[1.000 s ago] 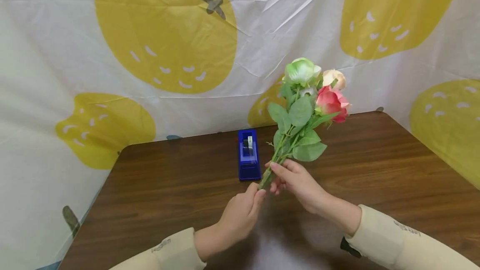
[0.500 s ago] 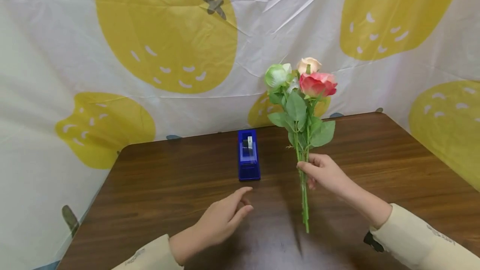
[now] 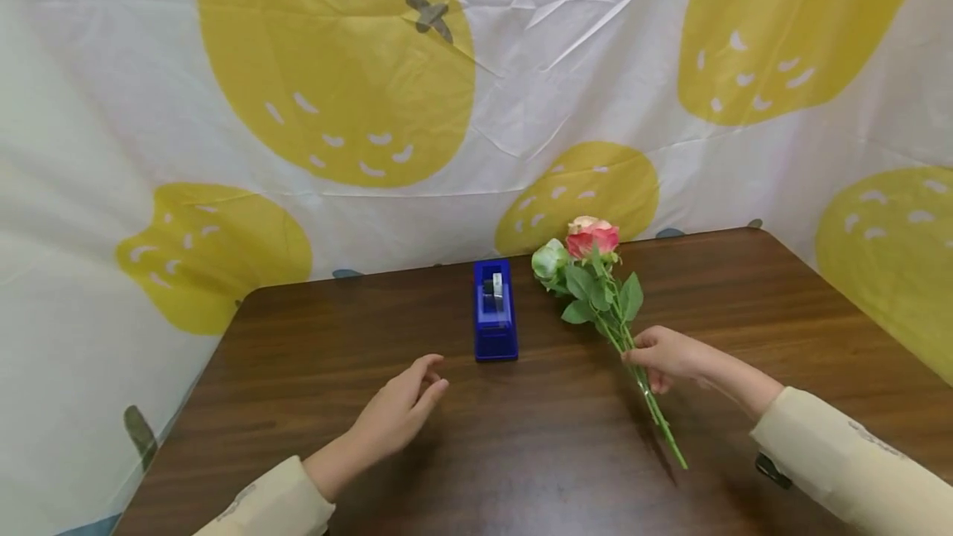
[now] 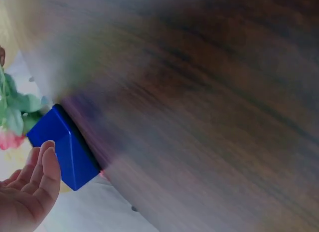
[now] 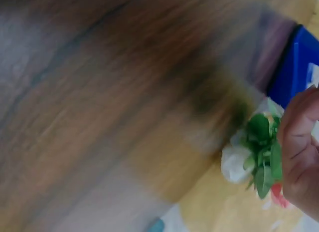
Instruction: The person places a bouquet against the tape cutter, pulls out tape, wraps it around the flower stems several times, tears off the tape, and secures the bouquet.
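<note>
My right hand (image 3: 670,356) pinches the stems of a small bouquet of artificial flowers (image 3: 596,288), low over the right half of the table. Its red, cream and pale green blooms point to the back, and the stem ends slant toward the front right. A strip of something shiny shows round the stems below my fingers. In the right wrist view the leaves (image 5: 264,157) show past my palm. My left hand (image 3: 395,406) hovers over the table's left half, fingers loosely bent, holding nothing. Between the hands and farther back stands a blue tape dispenser (image 3: 495,313).
The dark brown wooden table (image 3: 335,337) reaches back to a white curtain (image 3: 551,64) printed with big yellow fruit. The curtain also hangs along the left and right sides.
Both hands held the bouquet earlier; the left let go and drew back to the left. The right carried the flowers rightward and lowered them toward the table. The tape dispenser stayed put.
</note>
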`<move>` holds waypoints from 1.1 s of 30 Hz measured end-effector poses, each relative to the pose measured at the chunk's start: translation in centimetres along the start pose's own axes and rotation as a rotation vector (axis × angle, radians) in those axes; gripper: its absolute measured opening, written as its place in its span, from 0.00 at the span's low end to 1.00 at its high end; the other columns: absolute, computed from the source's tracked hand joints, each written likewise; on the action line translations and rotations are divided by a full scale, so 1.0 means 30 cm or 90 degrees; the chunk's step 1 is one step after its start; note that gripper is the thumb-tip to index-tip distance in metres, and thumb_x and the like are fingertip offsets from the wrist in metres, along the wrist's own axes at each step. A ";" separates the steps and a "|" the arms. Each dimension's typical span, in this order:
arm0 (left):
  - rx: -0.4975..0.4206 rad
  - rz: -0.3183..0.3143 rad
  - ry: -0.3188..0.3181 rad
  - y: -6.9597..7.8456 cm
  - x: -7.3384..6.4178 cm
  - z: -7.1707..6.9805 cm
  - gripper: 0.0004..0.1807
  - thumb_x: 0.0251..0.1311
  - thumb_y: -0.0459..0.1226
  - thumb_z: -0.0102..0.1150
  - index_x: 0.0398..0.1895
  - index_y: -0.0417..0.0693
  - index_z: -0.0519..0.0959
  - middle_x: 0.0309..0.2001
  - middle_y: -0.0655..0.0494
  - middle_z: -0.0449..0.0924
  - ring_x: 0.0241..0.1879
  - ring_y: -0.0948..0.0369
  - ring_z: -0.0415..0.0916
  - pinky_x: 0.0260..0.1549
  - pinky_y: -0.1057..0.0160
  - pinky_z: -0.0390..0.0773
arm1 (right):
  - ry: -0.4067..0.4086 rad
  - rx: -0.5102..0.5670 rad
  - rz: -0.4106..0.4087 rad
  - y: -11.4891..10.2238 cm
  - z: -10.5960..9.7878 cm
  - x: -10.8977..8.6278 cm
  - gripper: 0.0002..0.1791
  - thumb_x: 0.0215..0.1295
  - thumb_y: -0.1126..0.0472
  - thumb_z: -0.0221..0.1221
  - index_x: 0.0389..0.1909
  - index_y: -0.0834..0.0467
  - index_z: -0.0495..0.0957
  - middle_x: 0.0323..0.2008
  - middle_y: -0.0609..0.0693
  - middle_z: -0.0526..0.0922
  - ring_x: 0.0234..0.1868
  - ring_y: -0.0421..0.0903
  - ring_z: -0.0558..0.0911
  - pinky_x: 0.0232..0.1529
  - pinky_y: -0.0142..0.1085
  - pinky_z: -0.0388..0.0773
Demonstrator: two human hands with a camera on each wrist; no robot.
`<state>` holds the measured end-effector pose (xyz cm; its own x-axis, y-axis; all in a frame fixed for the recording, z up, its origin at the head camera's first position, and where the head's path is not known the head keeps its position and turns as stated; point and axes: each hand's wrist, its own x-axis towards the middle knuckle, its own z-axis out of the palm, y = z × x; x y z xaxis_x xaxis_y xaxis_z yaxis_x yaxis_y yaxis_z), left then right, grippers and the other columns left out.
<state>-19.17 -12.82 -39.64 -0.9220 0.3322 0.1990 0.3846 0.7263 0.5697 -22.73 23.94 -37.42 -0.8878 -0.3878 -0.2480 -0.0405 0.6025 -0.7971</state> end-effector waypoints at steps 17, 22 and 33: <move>0.013 -0.047 0.015 -0.054 -0.009 -0.023 0.19 0.65 0.38 0.50 0.57 0.40 0.67 0.40 0.53 0.78 0.37 0.60 0.76 0.35 0.58 0.74 | -0.023 -0.307 0.111 0.025 0.009 0.090 0.16 0.65 0.58 0.54 0.19 0.62 0.70 0.08 0.53 0.75 0.07 0.39 0.73 0.16 0.35 0.76; 0.015 -0.065 0.002 -0.074 -0.018 -0.028 0.21 0.65 0.38 0.50 0.58 0.39 0.66 0.42 0.52 0.78 0.40 0.57 0.76 0.38 0.55 0.74 | -0.049 -0.286 0.153 0.023 0.009 0.091 0.16 0.65 0.58 0.54 0.20 0.63 0.71 0.08 0.52 0.76 0.09 0.41 0.75 0.17 0.36 0.77; 0.037 -0.069 0.015 -0.110 -0.010 -0.069 0.22 0.65 0.39 0.48 0.59 0.36 0.65 0.47 0.45 0.75 0.45 0.52 0.74 0.43 0.52 0.73 | 0.025 -0.192 0.139 0.039 0.004 0.027 0.40 0.65 0.41 0.49 0.60 0.74 0.57 0.17 0.57 0.74 0.10 0.44 0.74 0.15 0.38 0.75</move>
